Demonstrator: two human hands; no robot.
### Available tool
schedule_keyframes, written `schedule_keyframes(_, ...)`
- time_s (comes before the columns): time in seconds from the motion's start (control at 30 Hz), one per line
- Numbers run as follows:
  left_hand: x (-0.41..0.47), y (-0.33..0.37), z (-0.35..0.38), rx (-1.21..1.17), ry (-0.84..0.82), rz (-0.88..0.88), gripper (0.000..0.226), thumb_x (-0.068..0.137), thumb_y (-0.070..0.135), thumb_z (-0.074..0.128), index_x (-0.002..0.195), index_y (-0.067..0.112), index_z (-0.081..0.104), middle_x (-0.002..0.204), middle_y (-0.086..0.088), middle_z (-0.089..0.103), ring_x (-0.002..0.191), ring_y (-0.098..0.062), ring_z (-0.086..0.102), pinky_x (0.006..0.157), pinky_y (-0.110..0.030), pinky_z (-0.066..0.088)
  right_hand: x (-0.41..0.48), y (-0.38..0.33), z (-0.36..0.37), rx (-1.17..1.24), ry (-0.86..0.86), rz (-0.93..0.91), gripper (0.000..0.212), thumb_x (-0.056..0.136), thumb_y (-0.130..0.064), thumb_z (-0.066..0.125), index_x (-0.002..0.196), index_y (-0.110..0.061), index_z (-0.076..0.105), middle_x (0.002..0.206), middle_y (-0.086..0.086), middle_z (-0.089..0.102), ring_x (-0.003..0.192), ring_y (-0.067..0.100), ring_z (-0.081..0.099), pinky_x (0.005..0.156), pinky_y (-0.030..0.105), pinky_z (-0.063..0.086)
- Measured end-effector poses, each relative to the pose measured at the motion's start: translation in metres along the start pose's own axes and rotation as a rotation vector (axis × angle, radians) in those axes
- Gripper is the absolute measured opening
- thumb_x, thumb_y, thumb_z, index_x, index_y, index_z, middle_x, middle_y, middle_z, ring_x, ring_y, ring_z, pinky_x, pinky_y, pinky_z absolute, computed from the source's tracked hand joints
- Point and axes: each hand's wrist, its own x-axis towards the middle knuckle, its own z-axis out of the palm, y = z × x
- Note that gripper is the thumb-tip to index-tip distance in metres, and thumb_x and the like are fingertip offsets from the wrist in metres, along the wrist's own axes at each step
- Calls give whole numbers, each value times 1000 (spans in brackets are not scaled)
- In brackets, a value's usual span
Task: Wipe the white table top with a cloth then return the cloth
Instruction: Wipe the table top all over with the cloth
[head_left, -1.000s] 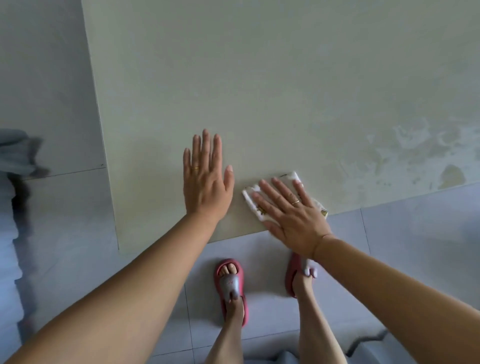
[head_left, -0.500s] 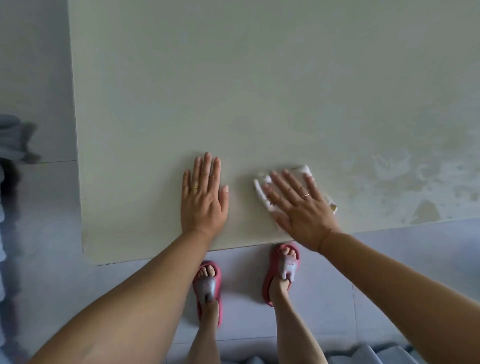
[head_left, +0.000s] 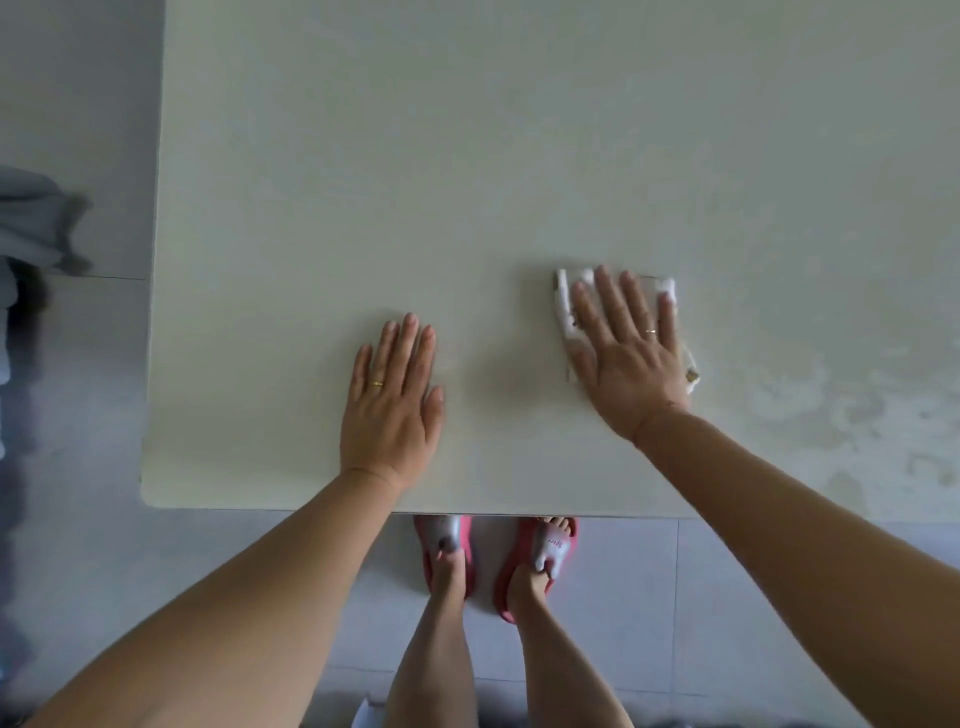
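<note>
flat palm on the cloth near the table's front edge

the white table top (head_left: 467, 156) fills most of the head view, its front edge running across the lower part and its front-left corner rounded. the right hand (head_left: 631, 358) lies flat on a white cloth (head_left: 566, 306), fingers (head_left: 605, 293) spread and extended, pressing it to the surface instead of gripping it. the cloth sits a little back from the front edge, right of the middle, and shows past the fingertips and along both sides of the hand; a brownish smudge marks its lower right corner. a thin ring is on one finger of that hand.

the left hand (head_left: 389, 400) rests palm down on bare table, fingers straight and close together, holding nothing, with a gold ring on one finger. it is nearer the front edge than the right hand and apart from the cloth.

toward the front-right part of the table the surface carries blotchy patches (head_left: 852, 415), duller than the rest.

below the front edge, two feet in pink slippers (head_left: 540, 561) stand on grey floor tiles (head_left: 753, 571), toes partly tucked under the table. a grey fabric shape (head_left: 36, 223) sits off the table's left edge, blurred.
</note>
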Motion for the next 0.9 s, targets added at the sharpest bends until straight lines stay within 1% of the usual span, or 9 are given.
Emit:
schedule_keyframes(0.07,1,-2,1,5,-13,-5,57,96,32,25,149,10,26,158,-9,21,146,-25,17,119,-43,12,13,-18,0,134,32,303,59,95,-45,13,151,-29,1,160,-3,-1,147,19,-6,115,46,-14)
schedule_keyframes(0.13,0,-1,1,3,-8,-3,57,96,32,25,149,10,26,158,-9,21,146,-25,17,118,-44,13,2,-63,5,154,43,319,62,94,-45,19,151,-26,5,160,1,3,147,24,-3,114,47,-16)
schedule_keyframes(0.27,-1,-1,1,1,13,10,55,96,29,29,146,7,34,155,-11,28,144,-27,23,117,-46,18,-35,-100,10,58,-19,-300,58,95,-43,33,149,-27,23,157,0,22,145,25,15,116,53,9)
schedule_keyframes(0.33,0,-2,1,5,0,11,56,95,30,28,147,7,31,156,-10,26,145,-27,22,118,-45,16,-11,-65,4,-22,-3,-438,55,97,-39,33,149,-28,23,154,0,30,142,26,27,115,54,15)
schedule_keyframes(0.53,0,-4,1,-26,8,23,58,95,30,30,149,10,27,157,-9,22,146,-25,17,119,-45,13,61,-20,-13,152,65,469,59,96,-42,21,151,-28,5,160,2,7,147,24,2,114,53,-10)
schedule_keyframes(0.6,0,-3,2,-4,-11,18,58,95,31,29,149,9,27,157,-9,23,145,-27,19,118,-45,14,40,-75,-3,122,62,332,60,95,-40,24,151,-25,8,159,4,10,146,27,4,112,52,-13)
schedule_keyframes(0.67,1,-2,1,34,-49,8,57,96,34,28,147,7,29,155,-11,29,143,-28,25,117,-46,17,7,-118,4,85,10,-47,60,95,-40,27,151,-25,13,159,1,14,146,26,7,115,50,-8)
schedule_keyframes(0.77,1,-3,-1,11,-57,18,56,95,31,30,145,5,34,153,-13,32,143,-29,27,117,-47,17,17,-85,0,-8,-28,-356,58,96,-41,28,150,-27,15,158,-1,18,145,22,14,118,50,4)
schedule_keyframes(0.9,2,-3,-8,-81,-38,17,59,93,28,35,147,5,31,155,-11,25,143,-29,25,118,-45,14,65,-22,-13,69,6,160,59,94,-43,19,150,-30,4,160,-2,10,147,20,4,116,47,-8)
